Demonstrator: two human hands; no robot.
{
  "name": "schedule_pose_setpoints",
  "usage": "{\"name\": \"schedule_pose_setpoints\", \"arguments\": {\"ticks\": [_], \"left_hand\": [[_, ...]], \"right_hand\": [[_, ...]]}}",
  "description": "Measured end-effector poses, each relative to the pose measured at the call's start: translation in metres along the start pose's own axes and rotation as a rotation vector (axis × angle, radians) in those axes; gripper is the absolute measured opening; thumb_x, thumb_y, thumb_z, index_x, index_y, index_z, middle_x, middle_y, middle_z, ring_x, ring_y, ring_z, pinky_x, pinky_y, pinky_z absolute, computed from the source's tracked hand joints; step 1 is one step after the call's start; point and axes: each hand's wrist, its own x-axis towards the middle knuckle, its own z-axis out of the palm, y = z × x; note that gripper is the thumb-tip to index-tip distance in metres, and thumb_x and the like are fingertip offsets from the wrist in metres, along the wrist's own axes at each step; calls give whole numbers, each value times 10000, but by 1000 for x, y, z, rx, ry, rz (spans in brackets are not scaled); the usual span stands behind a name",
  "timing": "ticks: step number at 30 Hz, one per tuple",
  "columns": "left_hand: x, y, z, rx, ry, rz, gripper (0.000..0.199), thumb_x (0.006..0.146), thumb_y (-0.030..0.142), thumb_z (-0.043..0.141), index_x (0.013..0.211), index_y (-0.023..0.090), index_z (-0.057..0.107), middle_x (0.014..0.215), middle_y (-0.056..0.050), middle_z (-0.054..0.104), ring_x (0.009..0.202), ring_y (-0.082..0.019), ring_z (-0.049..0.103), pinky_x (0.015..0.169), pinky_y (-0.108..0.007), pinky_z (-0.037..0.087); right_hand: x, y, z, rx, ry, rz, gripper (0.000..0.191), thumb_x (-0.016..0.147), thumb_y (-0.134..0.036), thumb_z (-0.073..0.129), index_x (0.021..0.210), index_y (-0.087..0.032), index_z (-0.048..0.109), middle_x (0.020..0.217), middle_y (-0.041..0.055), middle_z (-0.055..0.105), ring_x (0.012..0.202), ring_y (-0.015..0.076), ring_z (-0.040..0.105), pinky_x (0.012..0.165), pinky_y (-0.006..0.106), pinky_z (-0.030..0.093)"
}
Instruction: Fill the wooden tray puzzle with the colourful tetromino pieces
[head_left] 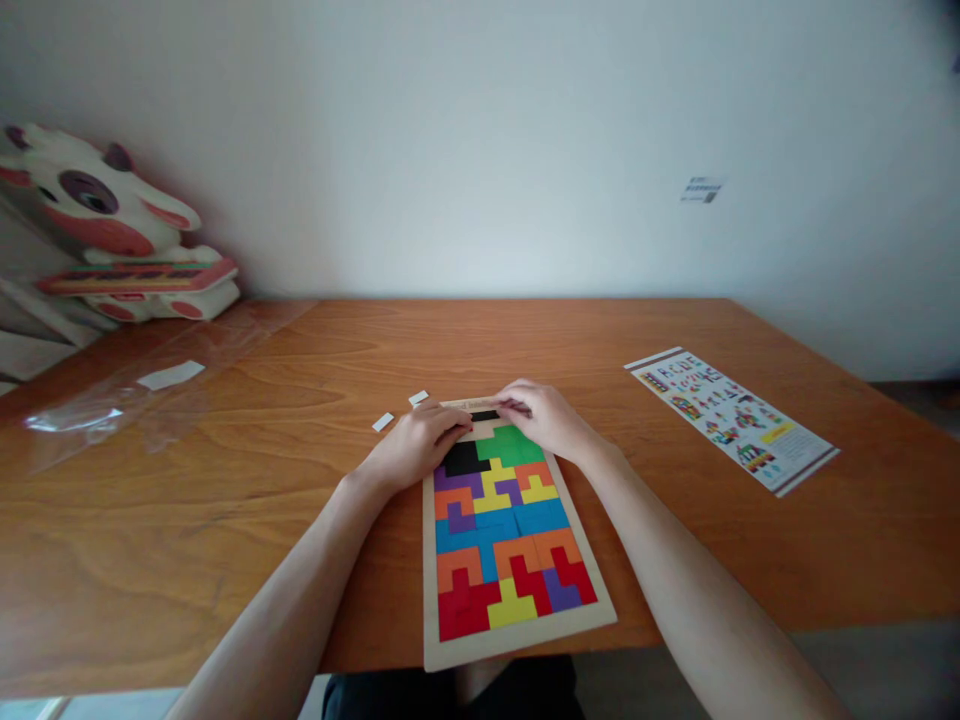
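Observation:
A wooden puzzle board [521, 635] lies at the table's front edge, filled with interlocking red, orange, blue, purple, yellow, green and black blocks. At its far left corner my left hand [421, 440] is closed, with fingertips together on the upper part of the board; what they hold is too small to make out. My right hand [544, 415] pinches at the far right corner, beside a black piece [484, 415] near the top. Whatever is between its fingers is hidden. The green block [506, 445] lies just below my hands, and the black block [463, 459] sits left of it.
Two small white pieces [382, 422] lie left of the board's far end. A printed sheet [735, 420] is on the right of the wooden table [262, 520]. Clear plastic packaging [90, 425] and a cow-shaped toy keyboard [142, 225] are at left. The wall carries a label [702, 190].

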Motion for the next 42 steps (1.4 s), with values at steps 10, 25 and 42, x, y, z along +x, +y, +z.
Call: {"name": "schedule_pose_setpoints", "arguments": {"ticks": [10,25,42], "left_hand": [[6,10,5,-391,302,-248,286,908,267,535,1183,194,561,1116,-79,644,965,-170,639,864,-324,525],[7,12,10,-299,284,-311,226,870,367,608,980,173,644,959,-67,702,848,-185,673,785,-339,564],[2,6,5,126,58,-18,250,937,240,494,1118,192,660,1080,-88,708,1004,-224,650,887,-375,525]], "right_hand": [[3,-6,-9,370,234,237,238,882,-347,597,1046,-193,674,986,73,711,789,158,670,727,308,552],[1,1,-15,389,113,370,287,784,-411,708,931,-165,710,760,46,709,667,140,635,654,273,523],[-2,-2,-7,225,-30,361,189,779,-343,722,884,-191,761,865,70,759,799,190,692,738,291,516]]}}
